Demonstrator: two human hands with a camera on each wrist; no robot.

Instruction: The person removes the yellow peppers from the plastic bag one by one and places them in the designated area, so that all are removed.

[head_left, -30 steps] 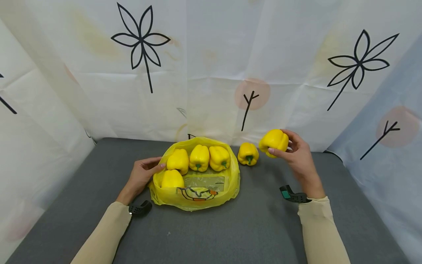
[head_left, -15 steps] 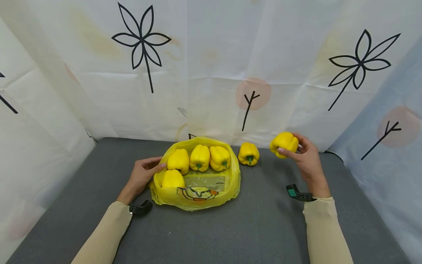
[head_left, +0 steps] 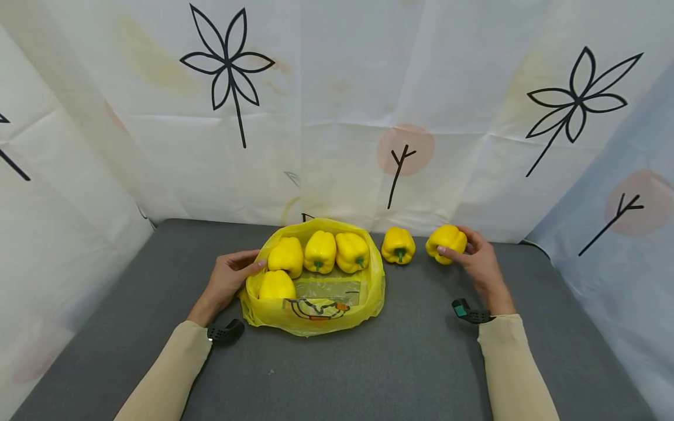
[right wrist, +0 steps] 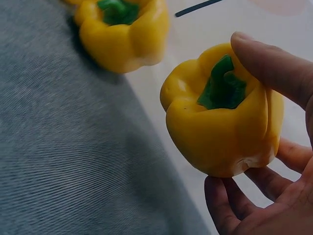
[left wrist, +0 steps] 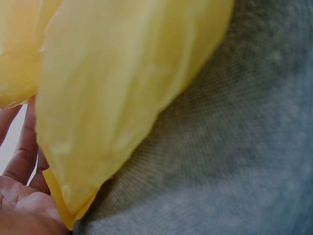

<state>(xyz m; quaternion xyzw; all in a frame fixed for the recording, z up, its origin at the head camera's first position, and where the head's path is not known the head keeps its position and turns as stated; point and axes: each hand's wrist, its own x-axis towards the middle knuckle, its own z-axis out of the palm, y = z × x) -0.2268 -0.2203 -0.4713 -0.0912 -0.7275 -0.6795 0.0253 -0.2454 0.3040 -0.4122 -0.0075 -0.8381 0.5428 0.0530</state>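
Observation:
A yellow bell pepper (head_left: 445, 242) with a green stem is gripped in my right hand (head_left: 480, 263), thumb on the stem side and fingers around the far side. In the right wrist view this pepper (right wrist: 225, 132) fills the grasp, its stem facing the camera. My left hand (head_left: 226, 283) holds the left rim of a yellow plastic bag (head_left: 310, 321), thumb over the edge. In the left wrist view the bag (left wrist: 107, 98) hides part of the fingers (left wrist: 23, 152). Several yellow peppers (head_left: 319, 251) lie inside the open bag, toward its back and left.
Another yellow pepper (head_left: 398, 245) stands on the grey table (head_left: 368, 374), between the bag and the right hand. A white patterned fabric backdrop (head_left: 337, 88) rises along the table's back edge and both sides.
My right hand carries the pepper first rightward, then down and slightly back left, toward the table beside the standing pepper. The left hand and bag stay put.

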